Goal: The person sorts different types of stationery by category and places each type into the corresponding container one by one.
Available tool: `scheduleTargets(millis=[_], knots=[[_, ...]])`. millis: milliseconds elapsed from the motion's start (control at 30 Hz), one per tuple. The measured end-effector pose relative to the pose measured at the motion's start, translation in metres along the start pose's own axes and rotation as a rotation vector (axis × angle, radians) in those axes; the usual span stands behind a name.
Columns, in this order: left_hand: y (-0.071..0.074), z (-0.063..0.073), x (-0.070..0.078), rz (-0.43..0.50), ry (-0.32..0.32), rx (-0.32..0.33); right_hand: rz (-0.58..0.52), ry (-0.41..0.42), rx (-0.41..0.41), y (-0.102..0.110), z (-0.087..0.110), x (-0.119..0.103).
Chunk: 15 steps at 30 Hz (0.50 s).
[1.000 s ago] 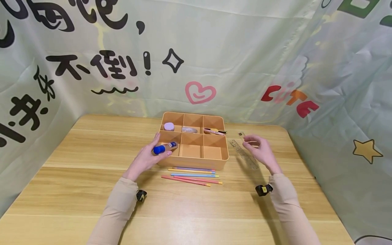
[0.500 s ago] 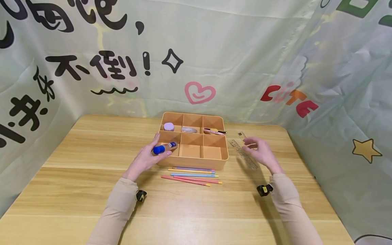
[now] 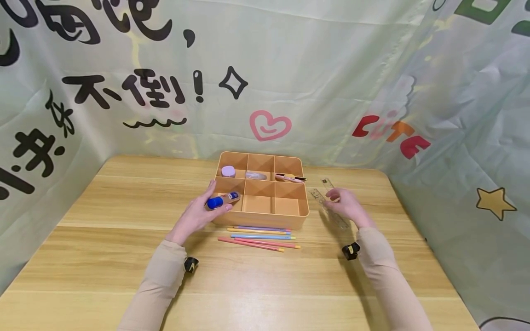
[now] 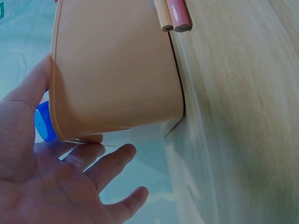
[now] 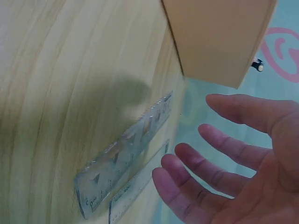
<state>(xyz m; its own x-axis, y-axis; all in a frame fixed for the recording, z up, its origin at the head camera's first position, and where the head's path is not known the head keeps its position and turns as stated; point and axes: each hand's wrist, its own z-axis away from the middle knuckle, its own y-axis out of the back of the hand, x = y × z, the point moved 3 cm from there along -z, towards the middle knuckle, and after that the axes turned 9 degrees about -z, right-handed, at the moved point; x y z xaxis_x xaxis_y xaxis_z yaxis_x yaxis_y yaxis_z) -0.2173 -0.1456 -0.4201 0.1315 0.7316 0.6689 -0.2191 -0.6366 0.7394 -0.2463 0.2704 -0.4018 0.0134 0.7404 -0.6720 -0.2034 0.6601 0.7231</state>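
Right hand, grip apart, hovers near the clear rulers; best pinch one by its edges; left hand, fingers spread, touches the organiser.

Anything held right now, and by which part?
The right hand holds nothing, near the rulers. The left hand touches the near left corner of the organizer by the glue stick; whether it grips either cannot be told.
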Motion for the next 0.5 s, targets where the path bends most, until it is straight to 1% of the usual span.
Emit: scheduleTargets(millis=[200, 500], knots=[[0.0, 0.0, 0.001, 0.0, -0.007, 0.005, 0.029, -0.077, -0.042, -0.003, -0.006, 0.005], [0.0, 0.0, 0.0, -0.001, -0.008, 0.01, 0.051, -0.143, -0.079, -0.006, -0.013, 0.006]])
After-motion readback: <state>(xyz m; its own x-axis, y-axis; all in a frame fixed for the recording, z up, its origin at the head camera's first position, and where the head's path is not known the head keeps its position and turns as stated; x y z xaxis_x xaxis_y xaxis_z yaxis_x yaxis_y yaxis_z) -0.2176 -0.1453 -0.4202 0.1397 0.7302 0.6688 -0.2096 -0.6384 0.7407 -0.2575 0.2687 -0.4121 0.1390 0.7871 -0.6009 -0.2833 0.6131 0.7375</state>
